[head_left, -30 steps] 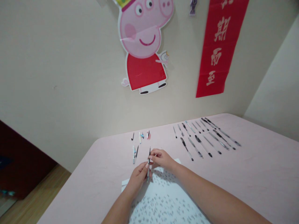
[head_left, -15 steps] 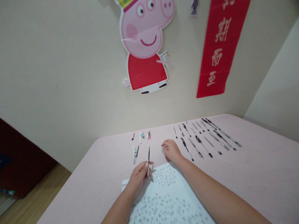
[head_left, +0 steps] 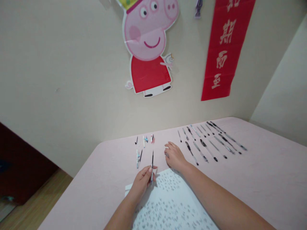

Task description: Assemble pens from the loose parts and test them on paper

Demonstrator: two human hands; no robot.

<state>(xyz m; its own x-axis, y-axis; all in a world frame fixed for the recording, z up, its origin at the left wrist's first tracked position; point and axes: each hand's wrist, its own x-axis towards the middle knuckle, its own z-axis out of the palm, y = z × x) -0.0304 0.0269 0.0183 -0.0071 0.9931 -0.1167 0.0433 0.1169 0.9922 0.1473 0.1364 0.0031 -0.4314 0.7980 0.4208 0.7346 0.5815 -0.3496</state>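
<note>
My left hand is closed around a slim pen held upright over the top of the paper. Its dark, thin refill sticks up bare above my fingers. My right hand is low over the pink tabletop, just beyond the paper's upper edge. Its fingers bend down around a small greyish piece, mostly hidden, whose kind I cannot make out. The white paper, covered in rows of handwritten characters, lies under my forearms.
Two rows of pens and refills, one pen among them, lie to the right on the pink table. Several small pen parts are grouped at the left. Behind the table is a wall with a pig cutout and a red banner.
My right hand has shifted slightly left and away from me, its fingers a little more spread. My left hand keeps the pen almost still.
</note>
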